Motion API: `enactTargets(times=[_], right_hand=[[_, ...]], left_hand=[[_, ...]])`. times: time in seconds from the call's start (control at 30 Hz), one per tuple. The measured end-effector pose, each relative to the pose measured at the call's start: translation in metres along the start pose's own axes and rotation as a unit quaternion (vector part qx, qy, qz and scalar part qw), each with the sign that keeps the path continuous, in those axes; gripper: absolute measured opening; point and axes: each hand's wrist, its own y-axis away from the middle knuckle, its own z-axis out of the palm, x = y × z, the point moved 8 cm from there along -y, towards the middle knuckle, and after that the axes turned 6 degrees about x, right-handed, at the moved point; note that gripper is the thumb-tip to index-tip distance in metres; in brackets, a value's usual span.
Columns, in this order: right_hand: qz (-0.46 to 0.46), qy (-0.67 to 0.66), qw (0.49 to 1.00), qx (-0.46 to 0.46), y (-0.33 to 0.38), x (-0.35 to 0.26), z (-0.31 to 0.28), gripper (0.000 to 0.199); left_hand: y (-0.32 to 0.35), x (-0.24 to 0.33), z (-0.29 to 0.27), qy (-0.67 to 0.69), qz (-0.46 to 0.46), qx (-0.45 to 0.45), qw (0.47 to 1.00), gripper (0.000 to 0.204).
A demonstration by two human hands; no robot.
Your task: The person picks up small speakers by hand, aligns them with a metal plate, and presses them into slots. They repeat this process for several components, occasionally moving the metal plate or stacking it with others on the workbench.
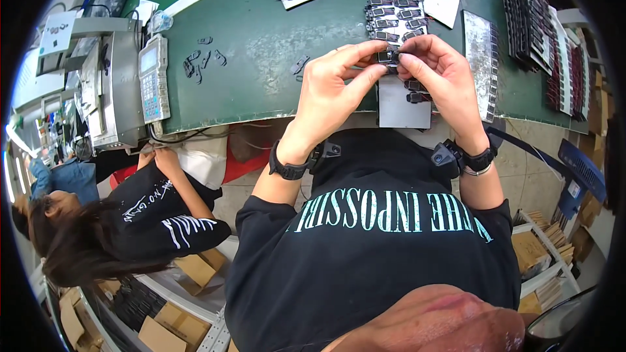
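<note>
Bare green belt (261,45) left – component cards (394,19) crowd right.

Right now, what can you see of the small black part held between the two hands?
The black part is small, dark and roughly rectangular, probably plastic; finer detail is too small to tell. Both hands pinch it: the left hand from its left side, the right hand from its right, so fingertips cover most of it. It is held above the near edge of the green table, over a grey card carrying similar parts.
</note>
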Motion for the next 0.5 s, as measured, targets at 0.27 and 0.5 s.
enactTargets(times=[0.27, 0.5], right_hand=[[-0.145, 0.191, 0.969, 0.058, 0.012, -0.038, 0.002, 0.017], [-0.111, 0.173, 0.978, 0.021, 0.007, -0.026, -0.003, 0.016]], left_hand=[[0.002, -0.011, 0.009, 0.038, -0.016, 0.007, 0.999, 0.029], [0.002, -0.008, 0.014, 0.054, -0.037, -0.007, 0.998, 0.028]])
